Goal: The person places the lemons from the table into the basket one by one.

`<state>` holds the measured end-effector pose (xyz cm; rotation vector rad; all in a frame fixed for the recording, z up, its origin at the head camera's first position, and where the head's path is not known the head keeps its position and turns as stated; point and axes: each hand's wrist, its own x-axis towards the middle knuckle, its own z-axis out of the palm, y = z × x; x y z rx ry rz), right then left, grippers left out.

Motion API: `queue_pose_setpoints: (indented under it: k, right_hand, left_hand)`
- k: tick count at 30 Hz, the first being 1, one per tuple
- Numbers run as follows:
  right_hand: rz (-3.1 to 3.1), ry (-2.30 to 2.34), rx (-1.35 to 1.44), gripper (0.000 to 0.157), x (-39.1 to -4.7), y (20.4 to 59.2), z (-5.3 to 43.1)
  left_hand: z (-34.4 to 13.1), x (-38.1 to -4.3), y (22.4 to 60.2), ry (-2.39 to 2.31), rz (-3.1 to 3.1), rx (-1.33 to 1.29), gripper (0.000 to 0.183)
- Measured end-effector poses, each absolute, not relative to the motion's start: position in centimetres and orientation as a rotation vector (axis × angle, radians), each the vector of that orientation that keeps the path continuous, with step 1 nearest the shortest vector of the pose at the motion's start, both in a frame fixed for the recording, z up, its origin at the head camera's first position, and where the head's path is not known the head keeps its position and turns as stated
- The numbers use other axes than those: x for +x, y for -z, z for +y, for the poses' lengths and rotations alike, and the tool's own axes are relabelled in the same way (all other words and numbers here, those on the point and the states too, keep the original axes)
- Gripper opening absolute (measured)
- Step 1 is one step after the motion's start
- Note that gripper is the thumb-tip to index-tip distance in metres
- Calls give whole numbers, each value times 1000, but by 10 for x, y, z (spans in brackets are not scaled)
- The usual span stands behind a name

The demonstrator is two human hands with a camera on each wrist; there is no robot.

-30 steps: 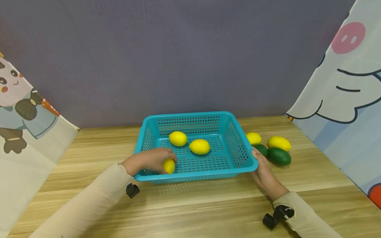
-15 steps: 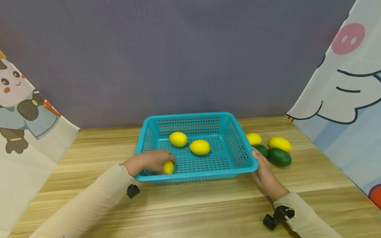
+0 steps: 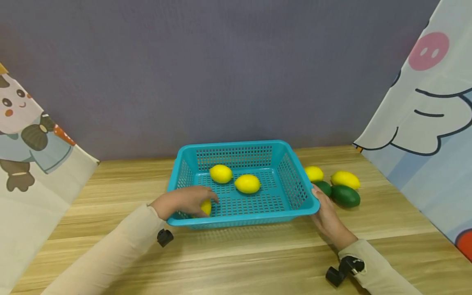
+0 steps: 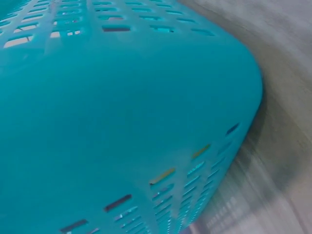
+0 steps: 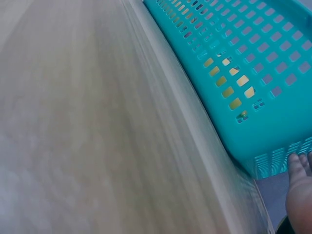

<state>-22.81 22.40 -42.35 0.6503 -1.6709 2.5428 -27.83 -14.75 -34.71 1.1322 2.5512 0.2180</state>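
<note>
A blue-green perforated plastic basket (image 3: 239,219) occupies the middle of the wooden table. Two lemons (image 3: 221,174) lie inside it toward the back and centre. My left hand (image 3: 188,200) reaches over the near left corner into the basket, above a third lemon (image 3: 206,207) it partly hides. Its visible fingertips are spread a little off that lemon. My right hand (image 3: 324,213) holds the basket's right side near the front corner, thumb at the rim; in the right wrist view its fingers (image 5: 296,170) touch the outer wall. The left wrist view shows only the basket's outside corner (image 4: 126,102).
Right of the basket, two more lemons (image 3: 345,179) lie on the wooden table (image 3: 228,262) beside two dark green avocado-like fruits (image 3: 345,196). A grey backdrop (image 3: 228,73) rises behind the table, with printed cartoon sheets (image 3: 424,114) at both sides.
The lemon under my left hand has shifted slightly left, and a gap now shows between it and the fingertips. My right hand and the basket hold nearly the same position.
</note>
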Motion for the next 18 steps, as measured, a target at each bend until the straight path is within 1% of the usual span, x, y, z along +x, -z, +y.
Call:
queue_pose_setpoints:
  k: [7,10,18]
  right_hand:
    - [-1686,-2535,615,36,-227,423,223]
    - [-1687,-2537,611,37,-227,423,223]
    - [-1676,-2531,621,36,-228,423,223]
  left_hand:
    - [-153,-281,345,-256,2580,1120,48]
    - [-157,-281,343,-270,2607,1153,51]
    - [-172,-277,327,-342,2713,1263,46]
